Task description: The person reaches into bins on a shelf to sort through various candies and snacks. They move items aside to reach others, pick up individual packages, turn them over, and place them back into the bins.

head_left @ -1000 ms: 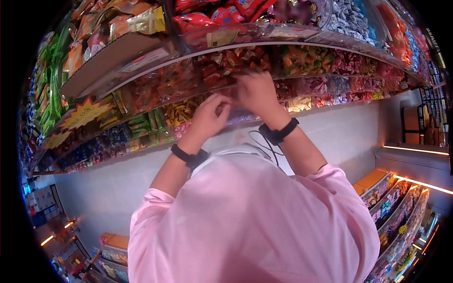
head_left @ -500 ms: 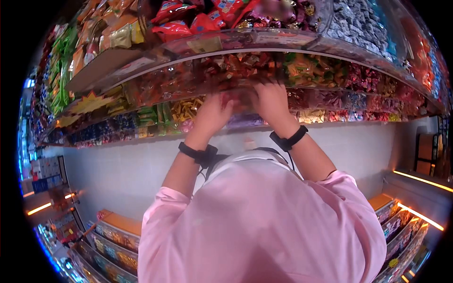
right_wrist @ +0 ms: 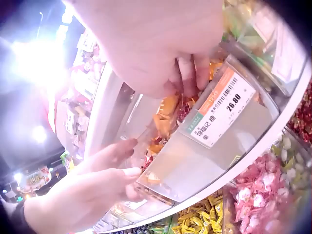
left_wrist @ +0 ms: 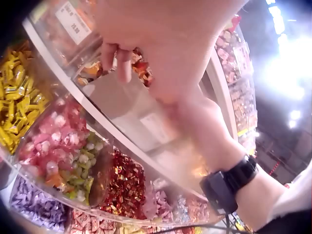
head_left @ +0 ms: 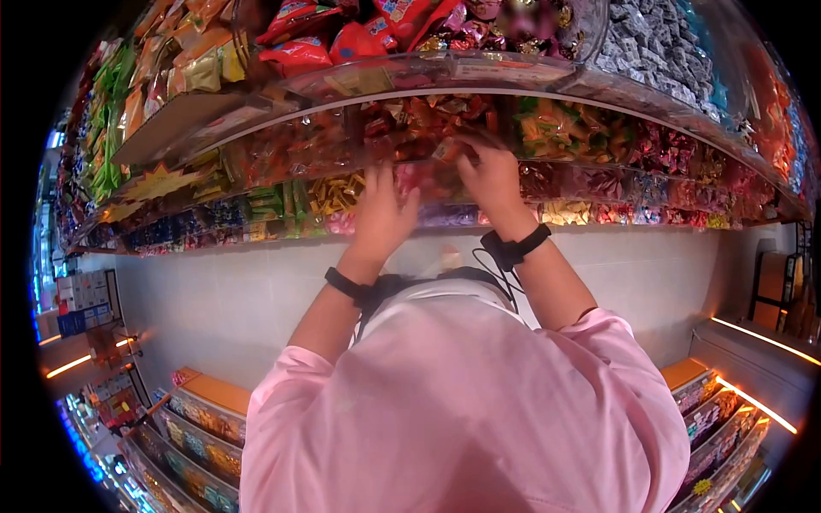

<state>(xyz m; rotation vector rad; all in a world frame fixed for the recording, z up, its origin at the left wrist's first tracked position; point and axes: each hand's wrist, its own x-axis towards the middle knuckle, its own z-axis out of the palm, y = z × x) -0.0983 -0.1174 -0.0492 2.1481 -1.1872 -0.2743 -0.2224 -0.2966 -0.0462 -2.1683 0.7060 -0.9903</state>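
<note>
Red and orange wrapped candies [head_left: 428,118] fill a clear bin in the shelf's middle tier. My right hand [head_left: 494,181] reaches over the bin's front, fingers bent down among the candies; I cannot tell whether they pinch one. In the right wrist view, a price label [right_wrist: 222,108] reading 26.80 is on the bin's clear front panel [right_wrist: 187,158], just below those fingers. My left hand [head_left: 385,214] is at the same bin's other end. Its thumb [right_wrist: 130,171] and fingers stand apart by the panel's edge, with nothing seen between them.
Above overhangs a shelf with large red packets [head_left: 363,41] and grey-wrapped sweets [head_left: 658,64]. Yellow candies [right_wrist: 202,217] and pink candies [right_wrist: 258,183] lie in bins below. A cardboard flap [head_left: 175,124] juts out at left. Black straps [head_left: 520,248] circle both wrists, with a cable hanging.
My right hand has come down and right from above the candies, and the left hand's fingers have straightened toward the bin. The head view has shifted slightly.
</note>
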